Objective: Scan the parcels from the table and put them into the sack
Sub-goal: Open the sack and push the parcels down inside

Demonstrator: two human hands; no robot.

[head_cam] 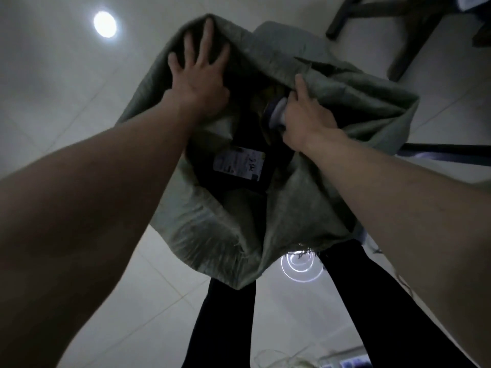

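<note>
Grey sack [292,208] stands open on the tiled floor [66,88]. Left hand [202,78], fingers spread wide, presses flat on the sack's far rim. Right hand [303,118] grips the sack's rim together with a white object [277,115]. Dark labelled parcel [239,166] lies inside the sack

A grey-green woven sack [305,208] is held open above the pale floor, and a dark parcel [239,179] with a white label is seen lying inside.

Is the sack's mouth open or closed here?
Open: the left hand presses the sack rim back, the right hand grips the other side, and a labelled dark parcel shows inside.
</note>
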